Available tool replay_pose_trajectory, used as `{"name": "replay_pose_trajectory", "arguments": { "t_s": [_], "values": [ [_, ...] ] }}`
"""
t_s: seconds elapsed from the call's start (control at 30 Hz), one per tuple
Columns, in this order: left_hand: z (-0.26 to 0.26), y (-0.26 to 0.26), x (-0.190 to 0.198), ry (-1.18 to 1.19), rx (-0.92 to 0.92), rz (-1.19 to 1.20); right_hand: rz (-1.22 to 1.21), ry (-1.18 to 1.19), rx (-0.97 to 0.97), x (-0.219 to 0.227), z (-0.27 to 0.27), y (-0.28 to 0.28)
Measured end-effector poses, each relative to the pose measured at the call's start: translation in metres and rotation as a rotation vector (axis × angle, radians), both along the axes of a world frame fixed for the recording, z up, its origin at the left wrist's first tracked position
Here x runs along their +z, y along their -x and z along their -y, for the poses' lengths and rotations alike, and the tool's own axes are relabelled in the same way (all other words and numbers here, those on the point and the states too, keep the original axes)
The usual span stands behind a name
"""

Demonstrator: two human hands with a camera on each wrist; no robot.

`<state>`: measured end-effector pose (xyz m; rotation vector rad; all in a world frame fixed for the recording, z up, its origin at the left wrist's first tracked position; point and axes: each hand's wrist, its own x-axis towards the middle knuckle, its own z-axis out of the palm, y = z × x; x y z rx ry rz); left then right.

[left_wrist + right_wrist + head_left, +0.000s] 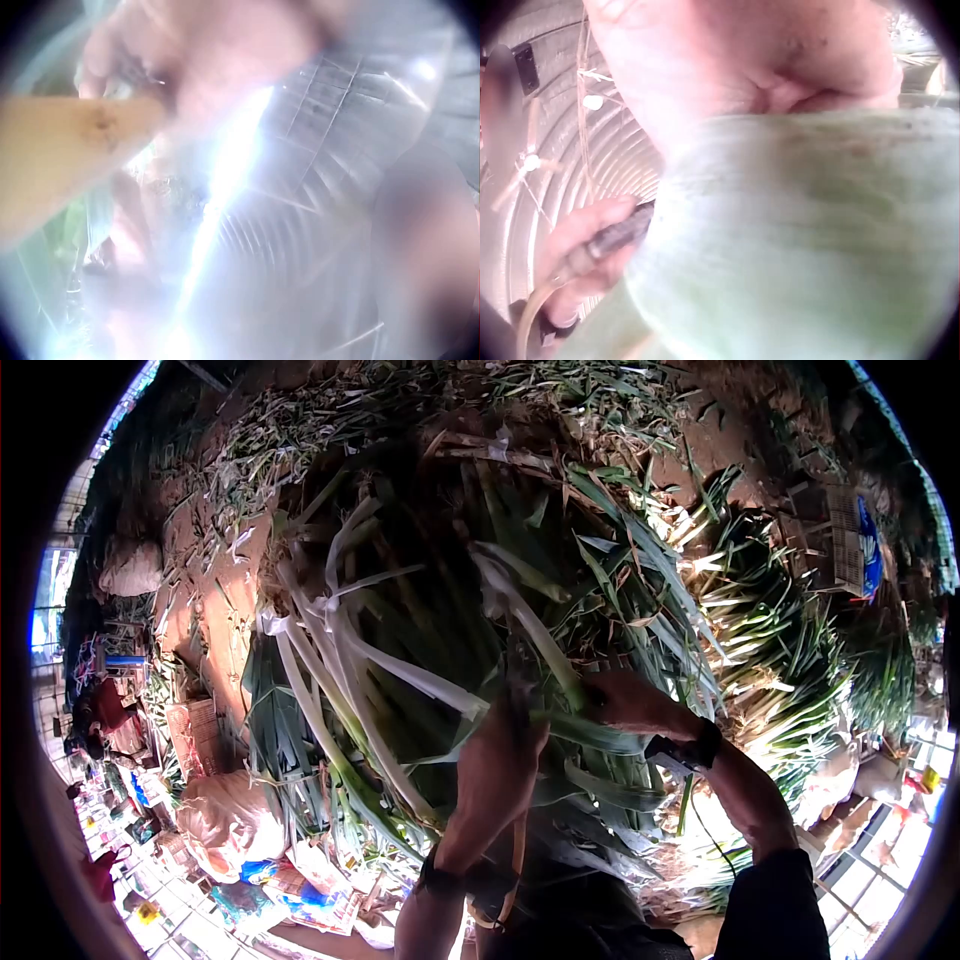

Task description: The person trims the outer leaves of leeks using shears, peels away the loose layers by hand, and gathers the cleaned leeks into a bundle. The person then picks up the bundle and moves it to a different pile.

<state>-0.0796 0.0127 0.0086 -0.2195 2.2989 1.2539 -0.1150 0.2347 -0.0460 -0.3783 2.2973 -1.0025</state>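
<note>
The biggest thing before you is the bundle of green onions, a broad heap of long green leaves and pale white stalks that fills the middle of the head view and lies right in front of your chest. Everything else sits around that bundle. Beyond it and to its right, a second pile of green onions lies in bright light, well apart from your hands. Farther right of the bundle stands a stack of crates. To the bundle's lower left sits a pale sack, and beside that some coloured printed bags lie on the floor. The earth floor left of the bundle is strewn with trimmings.

Your left hand is at the near edge of the bundle, reaching in among the stalks. In the right wrist view its fingers curl round a dark handle, so that grip is closed on the handle; what the handle belongs to cannot be made out. The left wrist view is too blurred to add more.

Your right hand lies just right of the left one, on the bundle's near right edge. Its grip is wrapped round a thick pale-green stalk, which fills the right wrist view.
</note>
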Motion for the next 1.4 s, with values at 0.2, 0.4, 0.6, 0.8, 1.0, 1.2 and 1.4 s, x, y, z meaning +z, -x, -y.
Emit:
{"name": "replay_pose_trajectory", "arguments": {
  "t_s": [0.2,0.4,0.6,0.8,1.0,1.2,1.4],
  "values": [
    [0.008,0.068,-0.041,0.172,0.122,0.112,-0.047,-0.253,0.141,0.010,-0.005,-0.023],
    [0.018,0.022,-0.014,-0.164,0.269,0.169,-0.200,-0.273,0.083,0.024,0.010,-0.043],
    [0.019,-0.060,0.043,-0.290,0.210,0.300,-0.229,-0.303,0.046,0.039,0.023,-0.044],
    [0.027,-0.032,0.019,-0.227,0.242,0.152,-0.127,-0.357,0.042,0.047,0.033,-0.060],
    [0.041,0.015,-0.034,-0.090,0.182,-0.014,-0.188,-0.293,0.090,0.030,0.038,-0.074],
    [0.058,0.050,-0.062,-0.042,0.134,0.020,-0.202,-0.277,0.101,0.033,0.044,-0.078],
    [0.065,0.048,-0.042,0.036,0.031,0.142,-0.173,-0.293,0.072,0.038,0.051,-0.077]
  ]
}}
